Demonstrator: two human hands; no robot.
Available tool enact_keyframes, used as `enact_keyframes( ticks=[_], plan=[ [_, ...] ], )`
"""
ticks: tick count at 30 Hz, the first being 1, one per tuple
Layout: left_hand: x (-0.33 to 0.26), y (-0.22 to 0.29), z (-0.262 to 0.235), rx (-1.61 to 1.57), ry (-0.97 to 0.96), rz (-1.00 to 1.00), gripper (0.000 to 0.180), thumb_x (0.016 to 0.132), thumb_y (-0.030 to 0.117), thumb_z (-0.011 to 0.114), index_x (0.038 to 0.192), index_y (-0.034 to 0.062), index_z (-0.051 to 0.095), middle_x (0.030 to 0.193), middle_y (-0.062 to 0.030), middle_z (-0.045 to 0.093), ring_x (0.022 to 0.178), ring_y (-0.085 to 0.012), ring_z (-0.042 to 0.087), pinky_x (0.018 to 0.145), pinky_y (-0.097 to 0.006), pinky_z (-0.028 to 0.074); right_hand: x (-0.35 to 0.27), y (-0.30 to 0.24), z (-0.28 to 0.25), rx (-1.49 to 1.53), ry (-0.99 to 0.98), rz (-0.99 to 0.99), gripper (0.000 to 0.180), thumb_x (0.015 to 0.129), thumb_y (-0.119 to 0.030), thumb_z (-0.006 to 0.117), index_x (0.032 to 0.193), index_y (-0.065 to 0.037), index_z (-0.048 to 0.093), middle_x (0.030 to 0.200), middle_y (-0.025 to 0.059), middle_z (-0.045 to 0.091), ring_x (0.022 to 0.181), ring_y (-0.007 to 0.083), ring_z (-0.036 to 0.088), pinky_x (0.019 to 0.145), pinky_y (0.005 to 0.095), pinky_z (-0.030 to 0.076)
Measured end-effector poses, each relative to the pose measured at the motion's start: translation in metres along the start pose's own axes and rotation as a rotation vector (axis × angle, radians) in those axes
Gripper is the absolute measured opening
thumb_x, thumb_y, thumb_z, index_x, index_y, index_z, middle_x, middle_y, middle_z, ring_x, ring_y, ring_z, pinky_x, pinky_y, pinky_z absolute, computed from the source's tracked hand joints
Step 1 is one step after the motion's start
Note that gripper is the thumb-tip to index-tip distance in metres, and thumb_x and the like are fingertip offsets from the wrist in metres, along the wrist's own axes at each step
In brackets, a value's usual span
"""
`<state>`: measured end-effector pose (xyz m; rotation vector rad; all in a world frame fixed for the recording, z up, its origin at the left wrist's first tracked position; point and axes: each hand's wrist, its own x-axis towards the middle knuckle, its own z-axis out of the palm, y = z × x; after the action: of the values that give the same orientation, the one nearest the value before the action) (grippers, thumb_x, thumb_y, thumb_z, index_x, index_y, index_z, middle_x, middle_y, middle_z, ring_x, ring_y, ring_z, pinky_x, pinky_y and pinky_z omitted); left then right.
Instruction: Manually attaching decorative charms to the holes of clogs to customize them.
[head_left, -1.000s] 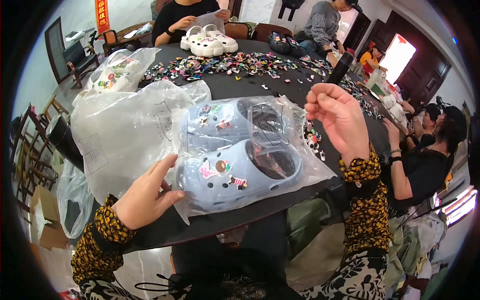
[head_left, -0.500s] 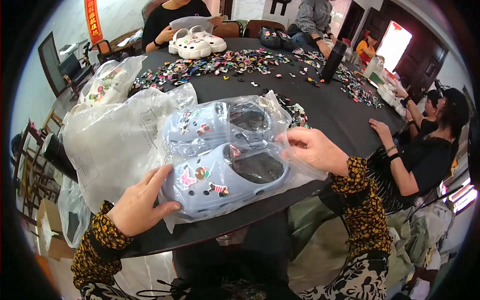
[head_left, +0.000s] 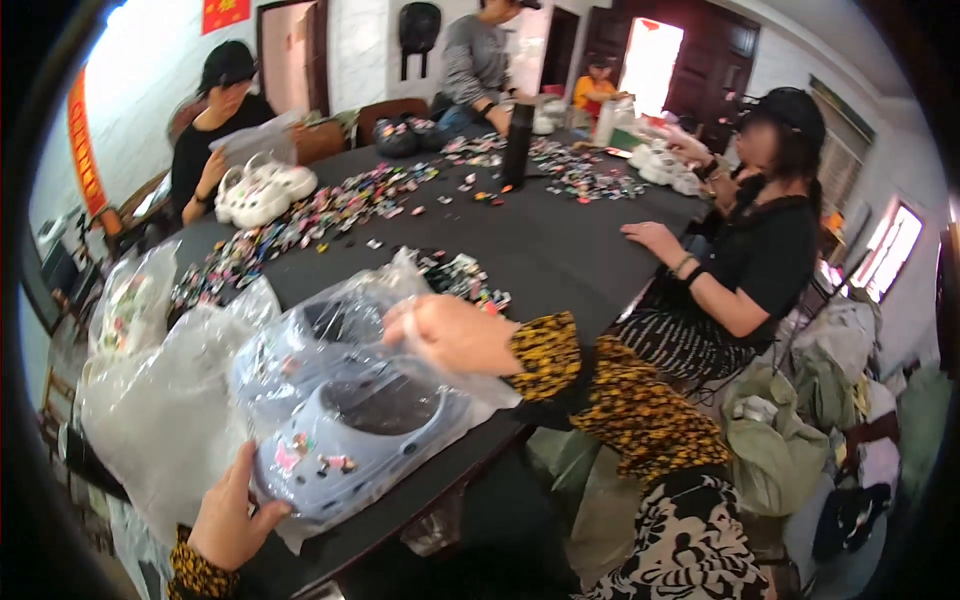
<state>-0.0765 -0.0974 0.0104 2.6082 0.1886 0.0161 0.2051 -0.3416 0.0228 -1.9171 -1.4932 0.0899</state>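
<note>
A pair of light blue clogs with colourful charms lies side by side in a clear plastic bag, near the table's front edge. At the toe of the nearer clog is my left hand, its thumb and fingers spread apart and touching the bag. My right hand is over the heel end, fingers curled in around the loose edge of the bag; motion blurs it slightly. Left of the clogs lies another whitish plastic bag, flat on the table.
Heaps of small colourful charms cover parts of the dark table. A black bottle stands among them. Beyond are white clogs and a bagged pair. Several people sit or stand around; sacks lie on the floor at right.
My view has swung right and up, so the clogs appear lower and further left. My right hand has curled tighter at the bag's edge; the left stays at the toe.
</note>
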Motion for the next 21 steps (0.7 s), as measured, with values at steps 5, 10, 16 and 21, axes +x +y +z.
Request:
enact_keyframes(
  ticks=[5,10,16,21],
  plan=[
    [-0.005,-0.014,0.004,0.022,0.023,0.061,0.09,0.075,0.031,0.073,0.136,-0.01,0.021,0.093,-0.026,0.061,0.068,-0.0308,0.063,0.061,-0.036,0.05,0.011,-0.007,0.003,-0.389,-0.077,-0.102,0.037,0.077,-0.019,0.061,0.11,-0.002,0.059,0.114,0.018,0.057,0.105,0.0359,0.05,0.093,0.043,0.039],
    [-0.002,-0.018,0.008,-0.002,0.029,0.052,0.092,0.076,0.034,0.072,0.136,-0.0113,0.019,0.086,-0.0253,0.061,0.063,-0.03,0.063,0.058,-0.036,0.05,0.019,-0.025,0.002,-0.671,-0.169,-0.152,0.042,0.073,-0.026,0.067,0.109,-0.005,0.06,0.101,0.0128,0.058,0.103,0.03,0.049,0.088,0.0404,0.04],
    [-0.004,-0.009,0.005,-0.01,-0.016,0.064,0.091,0.078,0.031,0.07,0.137,-0.0113,0.016,0.079,-0.0232,0.061,0.064,-0.0303,0.062,0.059,-0.035,0.048,0.027,-0.024,0.011,-0.703,-0.179,-0.256,0.036,0.074,-0.017,0.061,0.106,-0.001,0.058,0.099,0.0153,0.059,0.101,0.031,0.05,0.084,0.0404,0.042],
    [-0.016,-0.007,0.007,-0.021,0.037,-0.006,0.088,0.077,0.029,0.071,0.138,-0.0082,0.019,0.079,-0.0223,0.061,0.067,-0.0323,0.062,0.061,-0.037,0.048,0.043,-0.023,0.025,-0.606,-0.38,-0.168,0.039,0.07,-0.013,0.062,0.106,0.001,0.055,0.099,0.0197,0.059,0.099,0.0335,0.053,0.085,0.0406,0.043]
  ],
)
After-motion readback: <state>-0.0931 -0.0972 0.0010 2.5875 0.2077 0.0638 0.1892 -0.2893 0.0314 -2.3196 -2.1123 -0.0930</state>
